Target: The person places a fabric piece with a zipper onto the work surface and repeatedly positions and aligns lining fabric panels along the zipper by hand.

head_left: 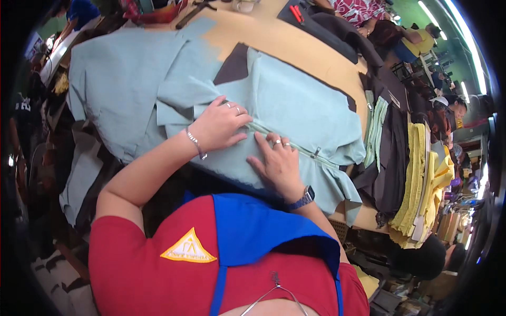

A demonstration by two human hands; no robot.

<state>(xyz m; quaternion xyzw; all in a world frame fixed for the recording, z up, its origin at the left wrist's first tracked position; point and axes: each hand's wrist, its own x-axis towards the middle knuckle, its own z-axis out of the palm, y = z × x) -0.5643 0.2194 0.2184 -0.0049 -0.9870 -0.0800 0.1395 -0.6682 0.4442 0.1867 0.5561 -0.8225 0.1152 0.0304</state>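
A pale blue-green sheet (305, 95), leather or cloth, lies across the table in front of me with a zipper (274, 131) running along it. The metal zipper slider (315, 152) sits toward the zipper's right end. My left hand (219, 125) rests on the material at the zipper's left end, fingers spread and a little bent. Just below the zipper, my right hand (279, 166) presses on the sheet with its fingers apart, index finger near the zipper tape. Neither hand visibly grips anything.
More pale blue-green pieces (126, 79) cover the table's left. Dark panels (387, 152), green zipper strips (373, 129) and yellow pieces (414, 184) lie at the right edge. Red-handled scissors (297, 15) and a hammer-like tool (195, 13) are at the back. Other people work beyond.
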